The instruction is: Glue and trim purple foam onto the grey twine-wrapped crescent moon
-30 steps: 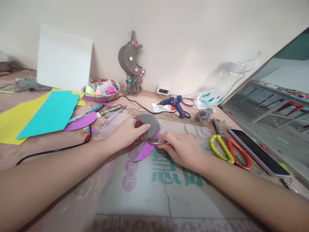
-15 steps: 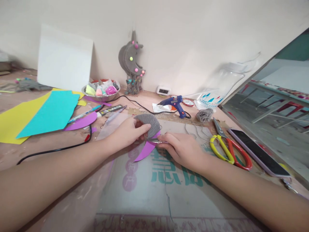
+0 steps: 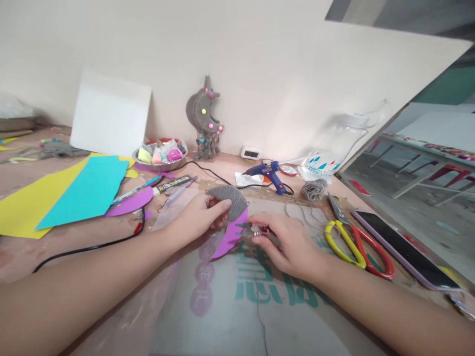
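My left hand (image 3: 198,217) pinches a purple crescent shape (image 3: 230,232) whose upper half is wrapped in grey yarn (image 3: 230,198). It lies on a printed cardboard sheet (image 3: 252,291). My right hand (image 3: 287,242) is closed round a small metal thread snipper (image 3: 249,228), whose tip points left at the purple edge just below the yarn wrapping. A loose strand of grey yarn runs from the crescent toward a small yarn ball (image 3: 313,189) further right.
Yellow-and-red scissors (image 3: 356,240) and a phone (image 3: 404,249) lie to the right. A blue glue gun (image 3: 267,173), its black cord (image 3: 92,244), a bowl of coloured bits (image 3: 160,151), teal and yellow sheets (image 3: 79,190), and a finished moon decoration (image 3: 204,113) sit behind.
The camera tilted up a little. My right hand drew the snipper slightly right, away from the crescent's edge. My left hand kept its pinch on the crescent.
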Motion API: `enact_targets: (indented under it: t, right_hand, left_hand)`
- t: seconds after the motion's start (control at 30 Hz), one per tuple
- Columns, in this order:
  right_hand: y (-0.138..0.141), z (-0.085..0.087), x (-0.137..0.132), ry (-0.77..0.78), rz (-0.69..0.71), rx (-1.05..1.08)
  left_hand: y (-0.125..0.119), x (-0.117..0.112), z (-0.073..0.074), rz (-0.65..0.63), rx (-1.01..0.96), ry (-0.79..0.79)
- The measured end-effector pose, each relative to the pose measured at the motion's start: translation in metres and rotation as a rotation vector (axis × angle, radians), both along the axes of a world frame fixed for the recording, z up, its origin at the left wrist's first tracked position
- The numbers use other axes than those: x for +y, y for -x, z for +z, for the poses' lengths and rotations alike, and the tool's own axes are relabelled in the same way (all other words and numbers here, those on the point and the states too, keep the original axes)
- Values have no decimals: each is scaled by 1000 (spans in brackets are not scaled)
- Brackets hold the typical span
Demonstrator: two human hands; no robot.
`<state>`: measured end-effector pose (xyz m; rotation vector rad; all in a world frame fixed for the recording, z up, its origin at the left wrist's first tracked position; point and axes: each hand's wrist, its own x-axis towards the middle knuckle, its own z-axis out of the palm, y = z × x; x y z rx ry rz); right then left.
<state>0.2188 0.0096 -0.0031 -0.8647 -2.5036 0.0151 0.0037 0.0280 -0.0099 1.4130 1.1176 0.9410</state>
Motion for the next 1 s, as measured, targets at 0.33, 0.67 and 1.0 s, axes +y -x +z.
enact_targets:
  t: [0.33,0.67,1.0]
  right_hand:
    - [6,7,4,100,46,-20]
    - [13,5,7,604,-94,317]
    - [11,0,9,728,-164,492]
  left_hand:
    - [0,0,0,82,-72,-93]
    - [-2,-6,1,9,11,-90]
    - [-2,-6,4,-16,151,-158]
